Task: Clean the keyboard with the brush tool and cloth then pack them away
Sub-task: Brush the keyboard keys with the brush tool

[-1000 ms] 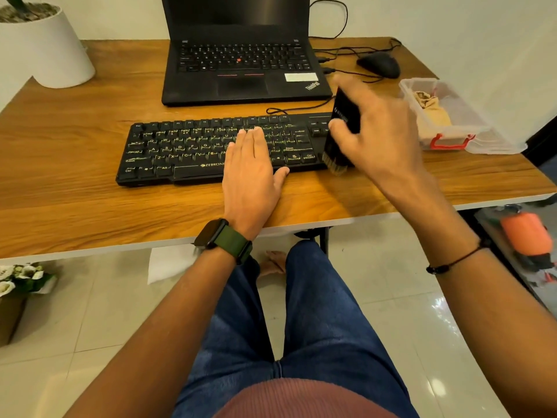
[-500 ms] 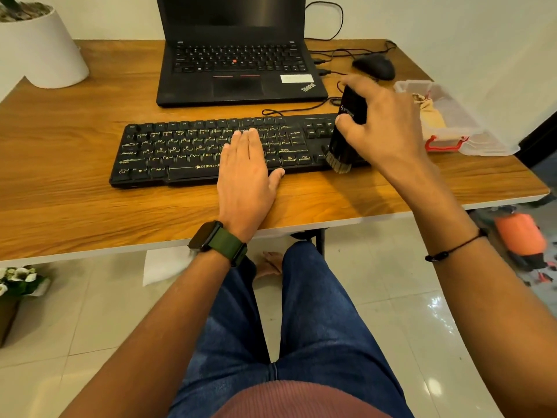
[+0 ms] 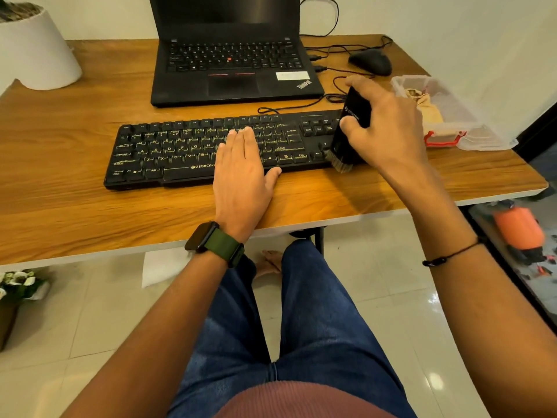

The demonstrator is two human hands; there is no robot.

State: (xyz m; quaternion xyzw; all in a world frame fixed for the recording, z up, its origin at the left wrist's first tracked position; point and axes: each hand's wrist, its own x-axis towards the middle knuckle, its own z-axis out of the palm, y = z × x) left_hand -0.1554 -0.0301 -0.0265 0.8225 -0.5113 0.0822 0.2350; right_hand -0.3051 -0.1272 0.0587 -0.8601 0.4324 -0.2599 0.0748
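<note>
The black full-size plastic keyboard (image 3: 217, 149) with pale key legends is laid flat on the wood-grain tabletop (image 3: 75, 182), parallel to its near edge. The black block-shaped brush tool (image 3: 351, 131) with pale bristles at its lower end is held tilted over the right end of the keyboard; the bristles are seen at the front right edge, beside the arrow keys. The brush tool is gripped by the right hand (image 3: 388, 128), the fingers being curled around its body. The left hand (image 3: 241, 173) is laid flat, palm down, on the middle of the keyboard, with fingers extended and held together and the thumb at the front edge. A green-strapped watch (image 3: 215, 244) is worn on the left wrist.

Behind the keyboard, an open black laptop (image 3: 232, 64) is placed. A black mouse (image 3: 370, 61) is positioned to the laptop's right. A clear plastic box with red clips (image 3: 446, 137) stands near the right table edge, well apart from the keyboard; a beige cloth (image 3: 428, 107) is contained in it. A white plant pot (image 3: 36, 52) occupies the far left corner.
</note>
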